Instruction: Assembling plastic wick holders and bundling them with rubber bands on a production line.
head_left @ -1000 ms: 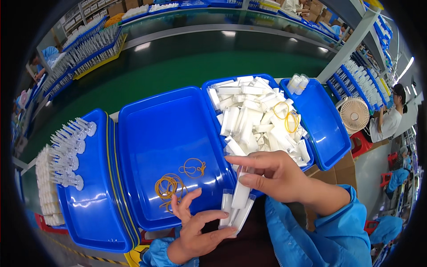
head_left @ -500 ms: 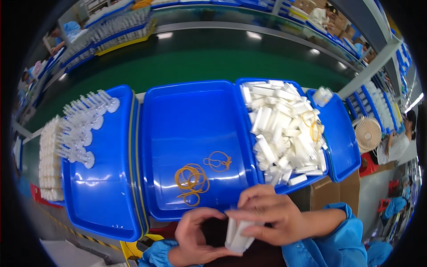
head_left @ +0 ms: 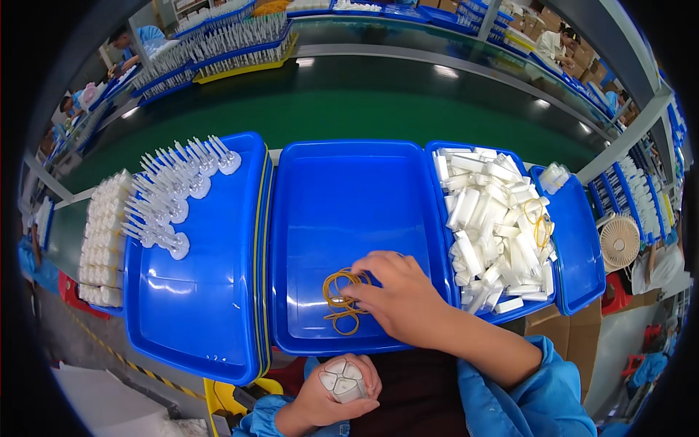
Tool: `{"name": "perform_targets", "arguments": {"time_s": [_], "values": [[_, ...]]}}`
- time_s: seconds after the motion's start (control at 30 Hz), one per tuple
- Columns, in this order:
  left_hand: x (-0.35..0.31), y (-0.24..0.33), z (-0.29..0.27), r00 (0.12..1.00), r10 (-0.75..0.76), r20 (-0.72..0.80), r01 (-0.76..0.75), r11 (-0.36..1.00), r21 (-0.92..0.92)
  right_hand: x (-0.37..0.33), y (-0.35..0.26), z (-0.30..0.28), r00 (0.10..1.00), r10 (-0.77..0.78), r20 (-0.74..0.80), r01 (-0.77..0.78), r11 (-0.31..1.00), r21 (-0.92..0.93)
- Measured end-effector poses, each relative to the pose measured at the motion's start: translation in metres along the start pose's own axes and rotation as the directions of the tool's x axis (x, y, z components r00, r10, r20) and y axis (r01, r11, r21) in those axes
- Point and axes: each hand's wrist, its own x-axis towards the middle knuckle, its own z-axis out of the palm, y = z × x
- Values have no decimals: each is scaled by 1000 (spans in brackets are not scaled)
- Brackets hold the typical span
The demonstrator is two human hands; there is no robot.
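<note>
Left hand (head_left: 320, 400) clasps the bundle (head_left: 344, 379); right hand (head_left: 399, 300) has moved from it to the bands (head_left: 336, 300), partly hiding them; whether it grips any, I cannot tell.

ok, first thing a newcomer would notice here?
Likely the heap of white pieces in the blue tray just right of the middle tray. Then the clear stemmed parts clustered toward the far left of the left tray. Low down, the left hand holds a white bundle; the right hand is at the yellowish rubber bands in the middle tray.
</note>
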Motion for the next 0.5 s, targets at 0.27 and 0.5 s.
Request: {"name": "perform_targets", "arguments": {"time_s": [0.27, 0.5], "values": [[2, 10, 2, 968, 67, -241, -69, 998, 1, 7, 1, -6, 984, 64, -166, -58, 998, 37], [37, 11, 8, 794, 391, -466, -248, 907, 340, -3, -4, -45, 969, 224, -101, -183, 932, 312]]}}
